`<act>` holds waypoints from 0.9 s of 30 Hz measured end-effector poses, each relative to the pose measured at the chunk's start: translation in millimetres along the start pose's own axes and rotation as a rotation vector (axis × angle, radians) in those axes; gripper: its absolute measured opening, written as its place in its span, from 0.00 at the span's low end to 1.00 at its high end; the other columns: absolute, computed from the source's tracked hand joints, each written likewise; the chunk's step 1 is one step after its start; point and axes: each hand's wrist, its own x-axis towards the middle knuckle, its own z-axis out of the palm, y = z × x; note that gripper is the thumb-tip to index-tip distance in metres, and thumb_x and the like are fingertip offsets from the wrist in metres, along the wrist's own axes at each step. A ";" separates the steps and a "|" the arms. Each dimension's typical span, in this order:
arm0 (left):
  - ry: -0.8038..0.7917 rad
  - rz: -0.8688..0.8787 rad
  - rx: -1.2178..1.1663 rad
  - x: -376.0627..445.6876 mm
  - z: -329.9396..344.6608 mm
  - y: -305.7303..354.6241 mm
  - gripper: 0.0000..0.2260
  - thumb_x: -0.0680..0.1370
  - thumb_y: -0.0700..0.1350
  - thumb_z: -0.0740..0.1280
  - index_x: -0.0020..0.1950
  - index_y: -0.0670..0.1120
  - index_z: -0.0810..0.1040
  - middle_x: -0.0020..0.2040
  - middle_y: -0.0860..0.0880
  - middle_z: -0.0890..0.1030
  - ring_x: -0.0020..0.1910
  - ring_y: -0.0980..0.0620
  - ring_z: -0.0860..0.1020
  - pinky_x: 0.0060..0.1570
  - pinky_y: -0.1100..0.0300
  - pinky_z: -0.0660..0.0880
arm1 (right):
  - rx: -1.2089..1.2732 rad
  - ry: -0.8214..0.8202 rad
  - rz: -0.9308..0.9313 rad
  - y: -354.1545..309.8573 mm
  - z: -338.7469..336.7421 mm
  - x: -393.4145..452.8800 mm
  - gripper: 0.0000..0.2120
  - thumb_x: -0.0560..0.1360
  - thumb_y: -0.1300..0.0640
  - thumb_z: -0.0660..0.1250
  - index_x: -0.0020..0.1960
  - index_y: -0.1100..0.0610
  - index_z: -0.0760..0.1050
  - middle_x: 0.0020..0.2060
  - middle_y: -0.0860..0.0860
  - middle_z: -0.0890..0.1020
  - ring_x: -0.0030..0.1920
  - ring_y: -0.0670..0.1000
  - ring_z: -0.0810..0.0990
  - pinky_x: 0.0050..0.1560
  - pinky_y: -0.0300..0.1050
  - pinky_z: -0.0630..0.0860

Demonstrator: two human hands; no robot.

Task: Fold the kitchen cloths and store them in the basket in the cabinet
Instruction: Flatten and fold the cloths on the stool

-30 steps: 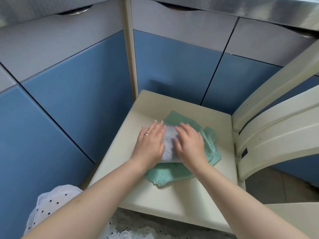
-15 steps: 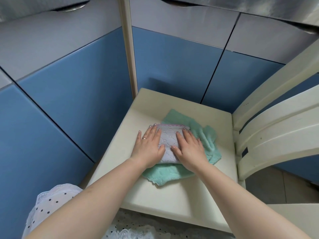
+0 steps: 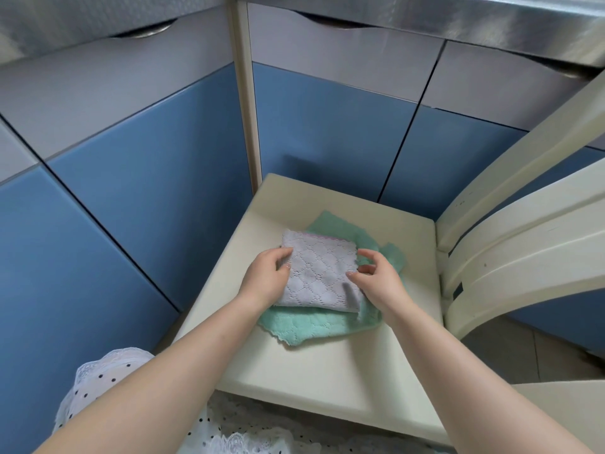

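Folded lilac quilted-pattern cloth (image 3: 319, 271) lies on crumpled mint-green cloth (image 3: 307, 326) between both hands, left hand (image 3: 266, 278) fingers curled pinching its left edge, right hand (image 3: 373, 280) pinching the right (soft, light, limp; lift by both side edges).

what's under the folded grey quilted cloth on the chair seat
A rumpled mint green cloth lies under the folded grey quilted cloth, showing past its far, right and near edges, on the cream chair seat. Its middle is covered, so anything else beneath cannot be seen.
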 end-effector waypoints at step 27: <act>0.239 0.233 -0.746 -100.2 -202.4 86.8 0.15 0.77 0.38 0.66 0.58 0.55 0.78 0.58 0.54 0.81 0.53 0.53 0.82 0.45 0.57 0.80 | 0.475 -0.543 -0.442 -216.0 15.2 -91.6 0.17 0.77 0.65 0.62 0.61 0.49 0.76 0.57 0.50 0.82 0.51 0.52 0.82 0.55 0.50 0.77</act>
